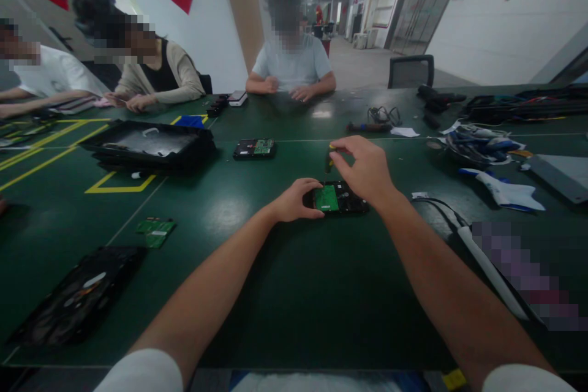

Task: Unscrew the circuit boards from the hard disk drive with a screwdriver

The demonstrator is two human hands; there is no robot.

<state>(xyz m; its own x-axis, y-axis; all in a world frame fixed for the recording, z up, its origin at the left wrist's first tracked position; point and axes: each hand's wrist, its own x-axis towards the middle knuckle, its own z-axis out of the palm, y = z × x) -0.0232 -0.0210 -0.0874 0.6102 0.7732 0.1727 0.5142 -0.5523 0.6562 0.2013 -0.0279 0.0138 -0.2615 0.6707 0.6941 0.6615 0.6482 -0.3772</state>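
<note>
A hard drive [326,198] with a green circuit board lies on the dark green table in front of me. My left hand [297,201] grips its left end, thumb along the near edge and fingers along the far edge. Above the drive, my right hand [365,168] pinches a small yellow and dark screwdriver [329,159], which points down roughly upright. I cannot make out whether its tip touches the drive. My right hand and wrist cover part of the drive's right side.
Another hard drive [254,148] lies beyond my left hand. A black tray [147,141], a loose green circuit board [156,231] and a large black casing [78,294] are on the left. Gloves [503,188], a power strip [491,269] and cables lie right. Several people sit across the table.
</note>
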